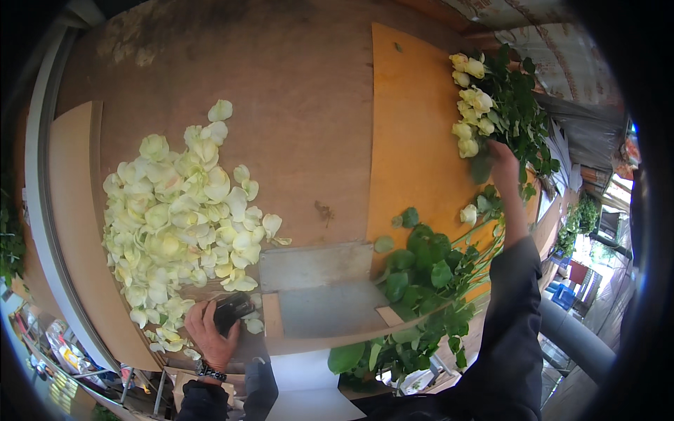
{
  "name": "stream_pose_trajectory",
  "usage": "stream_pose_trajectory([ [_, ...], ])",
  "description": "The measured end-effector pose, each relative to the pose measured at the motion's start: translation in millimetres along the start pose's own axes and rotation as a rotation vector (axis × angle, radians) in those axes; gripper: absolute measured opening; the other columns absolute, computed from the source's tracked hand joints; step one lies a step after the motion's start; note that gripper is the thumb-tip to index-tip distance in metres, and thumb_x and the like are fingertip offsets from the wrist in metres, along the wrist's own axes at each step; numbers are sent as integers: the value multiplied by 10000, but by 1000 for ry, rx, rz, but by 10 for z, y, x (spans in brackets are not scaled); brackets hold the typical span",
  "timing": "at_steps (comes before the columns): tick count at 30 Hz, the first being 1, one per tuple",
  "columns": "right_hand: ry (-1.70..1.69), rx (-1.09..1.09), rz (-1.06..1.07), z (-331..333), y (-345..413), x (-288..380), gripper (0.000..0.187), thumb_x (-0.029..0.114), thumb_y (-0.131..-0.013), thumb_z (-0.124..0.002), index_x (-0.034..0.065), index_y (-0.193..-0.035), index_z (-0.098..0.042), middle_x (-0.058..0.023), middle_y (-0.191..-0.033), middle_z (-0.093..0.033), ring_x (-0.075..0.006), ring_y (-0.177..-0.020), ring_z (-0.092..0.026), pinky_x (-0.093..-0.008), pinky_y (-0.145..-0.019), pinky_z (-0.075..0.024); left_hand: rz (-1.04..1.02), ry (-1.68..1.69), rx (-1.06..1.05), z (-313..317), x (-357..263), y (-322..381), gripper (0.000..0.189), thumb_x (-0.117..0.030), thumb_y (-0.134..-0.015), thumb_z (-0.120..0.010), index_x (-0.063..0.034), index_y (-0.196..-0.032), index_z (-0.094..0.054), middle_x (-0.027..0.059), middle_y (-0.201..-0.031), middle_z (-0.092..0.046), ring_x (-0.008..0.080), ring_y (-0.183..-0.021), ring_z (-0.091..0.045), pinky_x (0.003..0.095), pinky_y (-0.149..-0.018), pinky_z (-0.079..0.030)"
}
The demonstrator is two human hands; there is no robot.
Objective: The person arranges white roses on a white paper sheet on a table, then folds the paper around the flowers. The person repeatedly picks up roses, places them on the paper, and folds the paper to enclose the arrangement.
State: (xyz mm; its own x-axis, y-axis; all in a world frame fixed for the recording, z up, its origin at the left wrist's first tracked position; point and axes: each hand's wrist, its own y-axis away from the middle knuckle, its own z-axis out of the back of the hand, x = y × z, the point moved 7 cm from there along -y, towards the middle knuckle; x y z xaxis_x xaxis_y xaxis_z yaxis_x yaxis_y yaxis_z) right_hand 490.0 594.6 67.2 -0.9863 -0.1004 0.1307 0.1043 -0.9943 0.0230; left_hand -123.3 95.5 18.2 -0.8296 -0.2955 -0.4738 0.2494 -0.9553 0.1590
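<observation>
My left hand [210,334] is closed around a black handheld object [233,312], perhaps a stapler, at the near edge of the wooden table. Loose pale yellow-green rose petals [179,221] lie in a broad heap just beyond it. My right hand [501,158] reaches to the far right, beside a bunch of pale yellow roses [474,108] with dark green leaves. Its fingertips are at a blurred leaf [480,164]; whether they grip it or a stem cannot be told. A single cream rose [468,214] lies nearer, to the left of my right forearm.
A bent metal plate [321,300] with wooden pieces stands at the table's near edge. Rose leaves [421,263] and long stems [482,258] lie right of it, over an orange board [410,131]. A raised wooden edge [79,221] borders the left side.
</observation>
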Motion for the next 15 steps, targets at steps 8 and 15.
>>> stream_pose_trajectory([
  [8, 346, -106, 32, -450, -228, 155, 448, -61, -817, -573, 45, -1250, -621, -205, -1249, -570, -474, -1177, -570, -531, -980, -520, -10, -20, -41, -76, 80, 68, 788, -210, -726, -875, -65, -1433, -557, 182, -1405, -535, 434, -1309, -468, 569, -1128, -381],
  [15, 297, 35, 177, -250, 221, 257, 511, -45, -794, -622, 117, -1279, -642, -121, -1243, -591, -438, -1137, -609, -500, -936, -535, 0, -22, -38, -123, 123, 103, 773, -252, -768, -830, -73, -1460, -536, 183, -1418, -528, 442, -1329, -460, 588, -1157, -351],
])
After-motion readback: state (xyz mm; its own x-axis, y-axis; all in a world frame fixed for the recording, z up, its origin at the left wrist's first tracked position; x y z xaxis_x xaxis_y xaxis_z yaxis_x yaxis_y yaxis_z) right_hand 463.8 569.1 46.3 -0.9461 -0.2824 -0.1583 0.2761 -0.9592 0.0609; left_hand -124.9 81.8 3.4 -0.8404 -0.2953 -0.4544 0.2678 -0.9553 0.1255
